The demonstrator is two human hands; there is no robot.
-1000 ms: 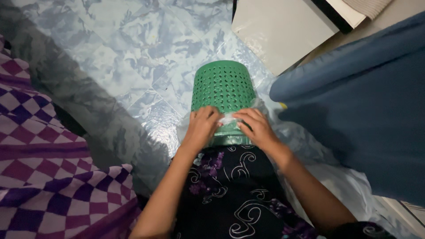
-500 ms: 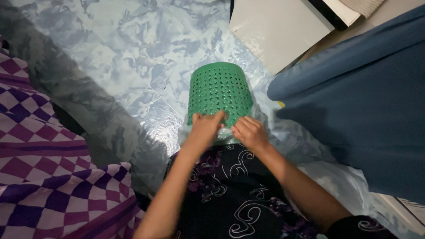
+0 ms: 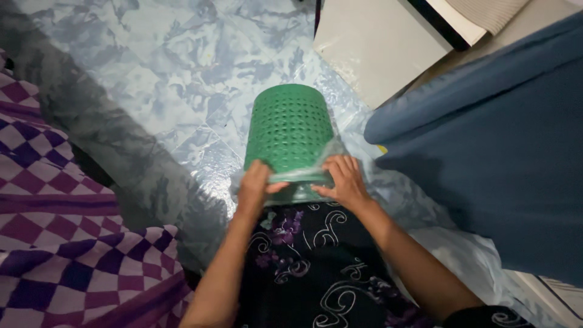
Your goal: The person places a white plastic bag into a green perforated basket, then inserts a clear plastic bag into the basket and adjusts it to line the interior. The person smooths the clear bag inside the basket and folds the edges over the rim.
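Both forearms extended, hands curled, left hand (image 3: 254, 185) and right hand (image 3: 343, 180) gripping clear plastic (image 3: 302, 177) over green basket (image 3: 290, 130)

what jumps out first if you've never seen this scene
A green perforated basket lies on its side in the middle, on a blue marbled floor. The left hand and right hand grip clear plastic film over its near end. A purple checked cloth fills the lower left; a blue fabric fills the right.
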